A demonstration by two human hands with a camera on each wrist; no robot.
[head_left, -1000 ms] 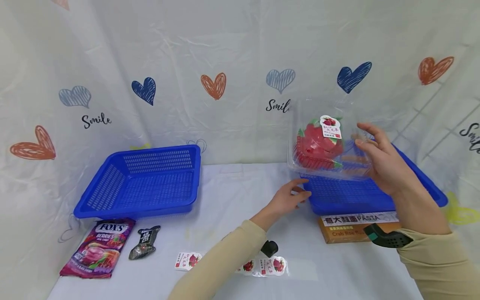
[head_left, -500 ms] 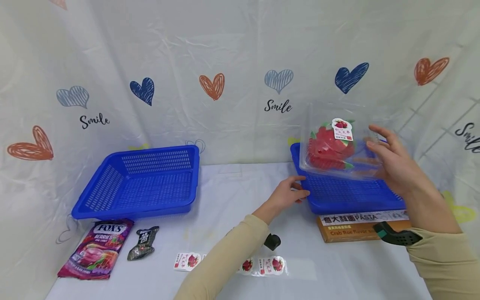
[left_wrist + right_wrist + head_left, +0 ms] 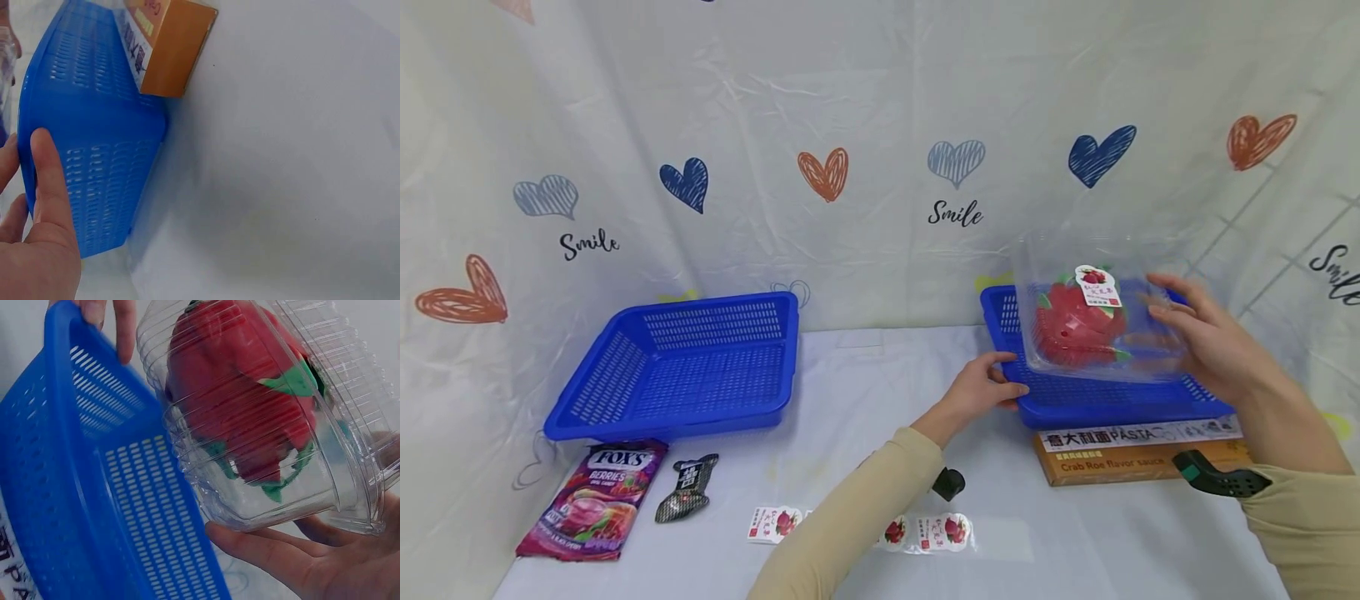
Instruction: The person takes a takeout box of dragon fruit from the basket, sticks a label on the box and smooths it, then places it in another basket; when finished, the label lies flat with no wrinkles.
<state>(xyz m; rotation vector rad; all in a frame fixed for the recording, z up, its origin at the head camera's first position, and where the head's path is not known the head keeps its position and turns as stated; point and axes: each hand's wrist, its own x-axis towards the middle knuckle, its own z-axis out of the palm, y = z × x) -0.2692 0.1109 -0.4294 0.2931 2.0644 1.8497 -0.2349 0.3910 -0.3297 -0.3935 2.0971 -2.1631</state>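
Note:
In the head view, my right hand (image 3: 1213,350) holds a clear plastic clamshell box (image 3: 1138,346) over the right blue basket (image 3: 1105,410). Inside the box lies a red dragon fruit (image 3: 1075,329) with green tips, and a dragon fruit sticker (image 3: 1098,287) is on its lid. The right wrist view has the clamshell box (image 3: 337,481) tilted beside the basket (image 3: 150,506), with fingers curved along its edge. My left hand (image 3: 976,390) grips that basket's left rim; in the left wrist view its thumb (image 3: 50,169) presses the outer wall while other fingers reach behind the rim.
A second blue basket (image 3: 700,408) stands at the left. Before it lie a purple FOX'S candy bag (image 3: 593,500) and a small black packet (image 3: 688,487). A pasta box (image 3: 1120,465) lies along the right basket's front. A strip of stickers (image 3: 943,532) lies near the front, partly behind the left sleeve.
My right hand has carried the clamshell box to the right, then down closer to the right basket. My left hand stays at the basket's left rim.

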